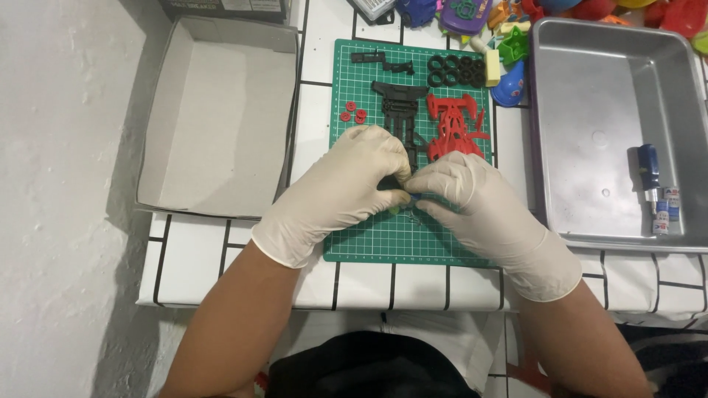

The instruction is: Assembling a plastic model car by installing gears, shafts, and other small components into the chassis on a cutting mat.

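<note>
Both my hands wear cream latex gloves and meet over a green cutting mat (pixel 369 236). My left hand (pixel 343 188) and my right hand (pixel 472 195) pinch a small part between their fingertips; it is mostly hidden, with only a bit of blue and yellow-green showing. Just beyond the fingers lies a black toy car chassis (pixel 400 107) and a red car body shell (pixel 455 125). Several black tyres (pixel 456 71) sit at the mat's far edge. Three small red wheel hubs (pixel 353 113) lie on the mat's left side.
An open grey cardboard box (pixel 221 118) stands to the left. A metal tray (pixel 612 110) on the right holds a blue-handled screwdriver (pixel 649 173) and small batteries (pixel 667 210). Colourful plastic toys (pixel 509 37) crowd the far edge. The white tiled table ends near me.
</note>
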